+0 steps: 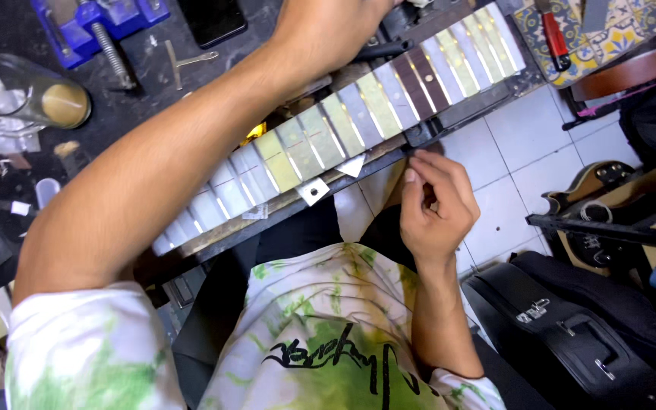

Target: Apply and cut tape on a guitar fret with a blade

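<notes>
My left hand point(328, 30) is pressed down on top of the fretboard point(358, 114) lying across the bench; right hand point(433, 205), fingers curled together, touches its near edge beside a clamp point(419, 135).

Both hands point(430, 205) — inlaid guitar fretboard point(343, 125)

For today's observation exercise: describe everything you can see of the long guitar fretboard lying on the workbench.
The fretboard is a long, narrow dark-wood strip lying diagonally across the black workbench, from lower left to upper right. Pale, shimmering rectangular inlay blocks, separated by thin frets, cover most of it; two sections show bare dark wood. It rests on a dark support bar. The left hand presses on its far edge, and the right hand touches its near edge with the fingertips.
</notes>
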